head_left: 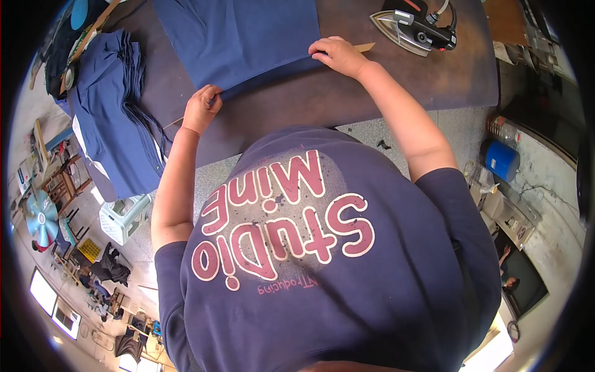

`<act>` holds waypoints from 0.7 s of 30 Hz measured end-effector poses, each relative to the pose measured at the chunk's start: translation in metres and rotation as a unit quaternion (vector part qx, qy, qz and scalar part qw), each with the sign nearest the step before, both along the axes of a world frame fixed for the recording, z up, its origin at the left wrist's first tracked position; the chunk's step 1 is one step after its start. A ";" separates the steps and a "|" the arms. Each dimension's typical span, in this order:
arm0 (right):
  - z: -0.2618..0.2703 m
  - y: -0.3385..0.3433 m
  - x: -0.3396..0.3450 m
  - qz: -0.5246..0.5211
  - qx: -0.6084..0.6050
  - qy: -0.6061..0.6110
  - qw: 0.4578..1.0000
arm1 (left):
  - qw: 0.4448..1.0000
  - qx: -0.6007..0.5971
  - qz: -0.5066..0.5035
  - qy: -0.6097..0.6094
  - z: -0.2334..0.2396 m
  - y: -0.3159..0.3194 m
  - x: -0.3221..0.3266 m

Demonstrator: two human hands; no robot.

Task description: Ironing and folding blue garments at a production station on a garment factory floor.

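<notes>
A blue fabric panel [251, 37] lies over the dark ironing table [186, 144], its near edge lifted between my hands. My left hand [203, 106] pinches the near left corner. At the near right corner, my right hand [338, 55] grips the same edge with thumb and fingers. A pale pointed strip [365, 47] sticks out just beyond my right hand; what it is made of is hard to tell. Farther right, a steam iron [413, 29] with a black body and metal soleplate rests on the table.
A stack of folded blue fabric pieces [109, 107] hangs over the table's left edge. Below it stands a pale green plastic stool [124, 218]. To the right on the floor are a blue container [501, 159] and a large clear bottle [503, 129]. A fan [42, 217] stands far left.
</notes>
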State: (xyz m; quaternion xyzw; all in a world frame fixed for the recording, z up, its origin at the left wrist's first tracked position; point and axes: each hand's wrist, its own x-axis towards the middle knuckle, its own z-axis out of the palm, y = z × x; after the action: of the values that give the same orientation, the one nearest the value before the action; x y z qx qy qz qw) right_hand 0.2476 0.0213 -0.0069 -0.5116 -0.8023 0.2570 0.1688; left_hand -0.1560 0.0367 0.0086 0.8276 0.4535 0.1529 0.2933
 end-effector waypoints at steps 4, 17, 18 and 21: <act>0.007 -0.007 0.007 0.014 -0.006 -0.005 1.000 | 1.000 0.004 -0.002 0.008 0.002 -0.001 0.000; 0.007 -0.012 0.015 -0.009 -0.049 0.010 0.999 | 0.995 -0.079 0.050 0.012 0.001 0.004 0.005; 0.000 -0.007 0.018 -0.010 -0.058 -0.002 0.998 | 0.995 -0.081 0.050 0.012 -0.003 0.007 0.005; -0.014 0.006 0.022 -0.031 -0.110 -0.040 0.993 | 0.992 -0.109 0.058 0.004 -0.014 0.020 0.000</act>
State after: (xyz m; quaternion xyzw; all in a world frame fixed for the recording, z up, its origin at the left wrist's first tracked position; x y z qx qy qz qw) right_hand 0.2693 0.0272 -0.0213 -0.5613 -0.7592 0.3177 0.0875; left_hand -0.1559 0.0568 -0.0051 0.7638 0.5158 0.1162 0.3702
